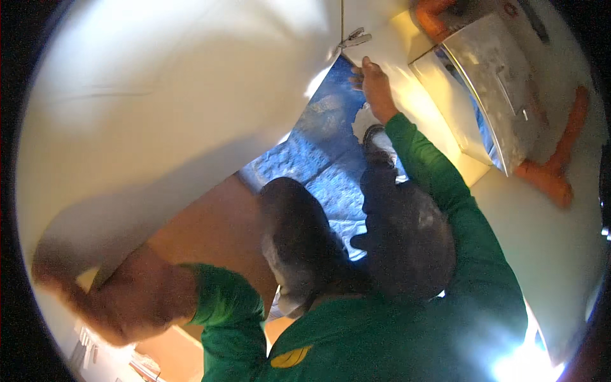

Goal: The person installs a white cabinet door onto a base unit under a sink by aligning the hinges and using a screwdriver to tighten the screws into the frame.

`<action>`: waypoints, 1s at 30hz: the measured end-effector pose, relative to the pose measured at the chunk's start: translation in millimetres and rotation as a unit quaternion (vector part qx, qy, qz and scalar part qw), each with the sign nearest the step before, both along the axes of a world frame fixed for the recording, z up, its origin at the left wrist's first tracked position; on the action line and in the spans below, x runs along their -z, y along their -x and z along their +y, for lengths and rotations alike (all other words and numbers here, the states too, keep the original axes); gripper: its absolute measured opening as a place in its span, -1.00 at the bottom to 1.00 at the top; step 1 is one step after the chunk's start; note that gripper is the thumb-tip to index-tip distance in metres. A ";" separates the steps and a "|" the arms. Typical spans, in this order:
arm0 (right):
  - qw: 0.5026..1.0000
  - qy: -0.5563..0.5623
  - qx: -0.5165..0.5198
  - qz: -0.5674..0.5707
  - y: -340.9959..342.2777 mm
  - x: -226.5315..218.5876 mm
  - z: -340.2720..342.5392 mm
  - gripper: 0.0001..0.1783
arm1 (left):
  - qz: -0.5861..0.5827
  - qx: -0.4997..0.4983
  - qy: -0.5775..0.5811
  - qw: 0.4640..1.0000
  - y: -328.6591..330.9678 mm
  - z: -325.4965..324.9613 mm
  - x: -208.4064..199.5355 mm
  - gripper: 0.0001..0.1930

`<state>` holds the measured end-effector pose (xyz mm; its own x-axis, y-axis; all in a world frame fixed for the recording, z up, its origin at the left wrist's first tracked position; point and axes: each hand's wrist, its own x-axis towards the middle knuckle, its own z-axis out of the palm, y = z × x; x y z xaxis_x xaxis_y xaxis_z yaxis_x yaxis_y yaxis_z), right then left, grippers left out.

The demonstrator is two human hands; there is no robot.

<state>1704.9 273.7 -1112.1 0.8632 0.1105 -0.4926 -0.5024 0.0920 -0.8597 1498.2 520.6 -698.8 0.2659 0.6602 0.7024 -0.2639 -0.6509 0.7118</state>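
My left hand (127, 299), blurred at the lower left, grips the edge of a large white sheet or panel (191, 70) that fills the upper left. Some of its fingers are hidden. My right hand (375, 89) reaches up to the pointed gap where white surfaces meet. Its fingers are partly bent and apart, with nothing visible in them. Just above them, a small grey metal piece (356, 39), like a clip or hinge, sits at the seam. Both arms wear green sleeves.
A brown board (216, 229) lies under the white sheet's edge. Blue-lit rough floor (337, 188) shows around my dark-clad knees (407, 235) and shoe. To the right are a metal-faced box or flap (490, 89) and orange pipes (554, 169). A bright light (528, 366) glares at the lower right.
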 end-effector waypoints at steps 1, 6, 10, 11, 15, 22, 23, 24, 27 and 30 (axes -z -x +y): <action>0.999 -0.015 0.026 -0.029 0.4 0.5 11.7 -0.40 | 0.040 -0.034 -0.099 0.994 5.0 5.4 1.5 -0.57; 0.989 -0.106 0.048 -0.089 -31.0 4.8 25.4 -0.42 | -0.026 -0.026 -0.005 0.999 13.9 29.6 -18.0 -0.52; 0.990 -0.103 0.069 -0.071 -52.0 11.3 35.1 -0.51 | -0.022 -0.017 -0.022 0.999 10.3 14.4 -13.6 -0.67; 0.991 -0.089 0.079 -0.058 -56.2 11.2 38.6 -0.53 | -0.020 -0.019 -0.023 0.999 21.0 26.7 -18.6 -0.67; 0.948 0.048 0.007 -0.315 -82.1 77.3 13.9 -0.55 | 0.061 -0.137 -0.154 0.977 49.3 59.2 -35.5 -0.59; 0.986 -0.028 0.126 -0.109 -63.8 20.8 45.3 -0.62 | 0.137 -0.265 -0.314 0.901 49.8 48.2 -30.5 -0.59; 0.987 -0.092 0.124 -0.035 -54.7 4.3 42.6 -0.64 | 0.080 -0.197 -0.226 0.951 42.7 39.6 -27.4 -0.59; 0.987 -0.092 0.127 -0.040 -47.1 -1.4 41.3 -0.64 | 0.016 -0.121 -0.135 0.983 32.9 32.4 -23.6 -0.59; 0.987 -0.111 0.101 -0.058 -37.5 -0.5 46.1 -0.65 | -0.122 0.041 0.075 0.989 14.9 22.8 -17.3 -0.61; 0.987 -0.090 0.094 -0.096 -39.9 5.4 46.3 -0.67 | -0.090 0.001 0.049 0.995 15.4 27.4 -20.8 -0.63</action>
<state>1744.8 320.1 -1117.5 0.9523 0.0110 -0.3050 -0.2915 0.3283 -0.8985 1482.7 548.0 -677.9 0.1420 0.7278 0.6710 -0.3938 -0.5804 0.7128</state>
